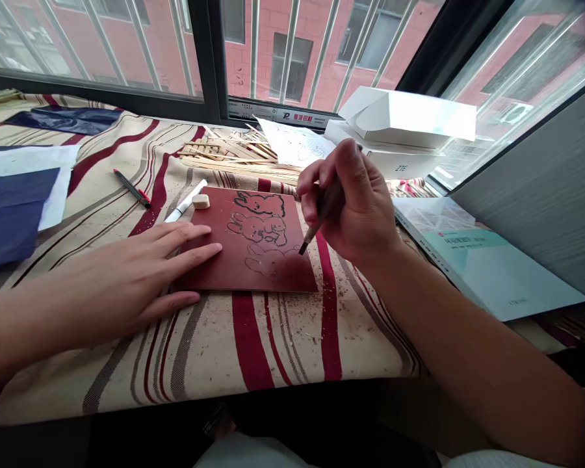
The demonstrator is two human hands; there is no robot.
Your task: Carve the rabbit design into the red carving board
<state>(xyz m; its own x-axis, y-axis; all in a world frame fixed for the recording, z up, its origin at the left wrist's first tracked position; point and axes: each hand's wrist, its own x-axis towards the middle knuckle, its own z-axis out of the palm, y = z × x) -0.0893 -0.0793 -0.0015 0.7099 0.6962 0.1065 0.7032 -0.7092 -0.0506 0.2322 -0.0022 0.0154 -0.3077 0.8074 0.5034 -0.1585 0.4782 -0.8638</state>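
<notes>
A dark red carving board [234,266] lies on the striped cloth, with outlines of cartoon animals cut into it. My left hand [136,276] lies flat and open, its fingertips pressing the board's left edge. My right hand [353,201] is closed round a carving tool [319,224], held like a pen. The tool's tip touches the board near the lowest outline, at the right side.
A white marker [185,201] and an eraser [201,201] lie above the board's left corner. A red-and-black pen [131,188] lies further left. Dark blue paper [10,211] is at far left. Wooden sticks [229,151], a drawing sheet [297,144], white boxes [400,130] and a booklet [487,260] sit behind and right. Shavings dot the cloth.
</notes>
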